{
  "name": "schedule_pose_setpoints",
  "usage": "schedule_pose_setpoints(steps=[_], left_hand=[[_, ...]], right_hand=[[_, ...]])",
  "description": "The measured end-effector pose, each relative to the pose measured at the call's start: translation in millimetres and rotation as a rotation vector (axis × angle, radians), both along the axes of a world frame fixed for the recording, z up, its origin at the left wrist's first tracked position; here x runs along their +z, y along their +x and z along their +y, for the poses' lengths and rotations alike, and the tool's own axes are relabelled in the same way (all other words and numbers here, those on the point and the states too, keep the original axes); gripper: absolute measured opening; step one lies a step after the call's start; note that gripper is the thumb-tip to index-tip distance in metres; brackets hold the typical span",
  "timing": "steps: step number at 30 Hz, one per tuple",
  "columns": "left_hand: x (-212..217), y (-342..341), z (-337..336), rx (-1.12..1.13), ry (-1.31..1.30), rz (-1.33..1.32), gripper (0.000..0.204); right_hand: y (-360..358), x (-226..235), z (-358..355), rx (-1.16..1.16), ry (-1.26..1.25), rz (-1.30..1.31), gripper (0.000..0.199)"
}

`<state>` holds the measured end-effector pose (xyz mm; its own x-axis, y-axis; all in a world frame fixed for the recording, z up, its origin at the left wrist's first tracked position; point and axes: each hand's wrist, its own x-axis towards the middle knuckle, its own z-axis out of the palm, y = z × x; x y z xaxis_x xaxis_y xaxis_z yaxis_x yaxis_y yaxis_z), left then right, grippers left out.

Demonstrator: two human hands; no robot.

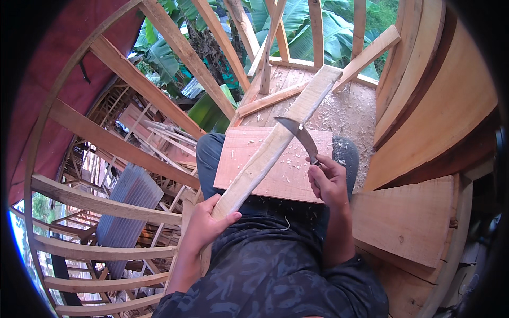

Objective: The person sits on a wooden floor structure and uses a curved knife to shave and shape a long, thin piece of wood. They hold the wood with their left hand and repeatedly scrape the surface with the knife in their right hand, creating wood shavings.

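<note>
Your left hand (208,222) closes round the near end of the pale, flat strip (269,146), apparently steadying it as it slants far-right over the reddish, flat-faced wooden board (238,159) across your knees (211,159). Your right hand (330,183), fingers curled, grips the knife (307,139), its hooked, dark metal blade crossing the strip's right edge.

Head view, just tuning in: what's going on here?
A seated person is working wood by hand. The left hand holds the near end of a wooden slat, which slants away over a flat board across the thighs. The right hand holds a curved-blade knife by its handle, the blade crossing the slat in this view. Wood shavings litter the board and the plank floor beyond.
</note>
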<state>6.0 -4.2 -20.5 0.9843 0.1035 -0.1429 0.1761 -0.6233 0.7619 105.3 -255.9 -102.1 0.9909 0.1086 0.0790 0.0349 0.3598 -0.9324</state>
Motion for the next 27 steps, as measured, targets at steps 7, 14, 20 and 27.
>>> schedule_pose_setpoints(steps=[7, 14, 20, 27], left_hand=[[-3, 0, -8, 0.002, -0.058, 0.021, 0.040], [-10, -4, 0, 0.011, -0.017, 0.037, 0.038], [-6, -8, 14, 0.044, -0.070, 0.066, 0.038], [-4, -13, 22, 0.002, -0.012, 0.068, 0.035]], right_hand=[[5, -25, 21, -0.482, -0.342, -0.419, 0.020], [1, -8, -15, 0.333, 0.218, 0.133, 0.024], [-2, -9, 4, 0.151, 0.024, 0.076, 0.025], [11, -12, -16, 0.242, -0.001, 0.023, 0.024]])
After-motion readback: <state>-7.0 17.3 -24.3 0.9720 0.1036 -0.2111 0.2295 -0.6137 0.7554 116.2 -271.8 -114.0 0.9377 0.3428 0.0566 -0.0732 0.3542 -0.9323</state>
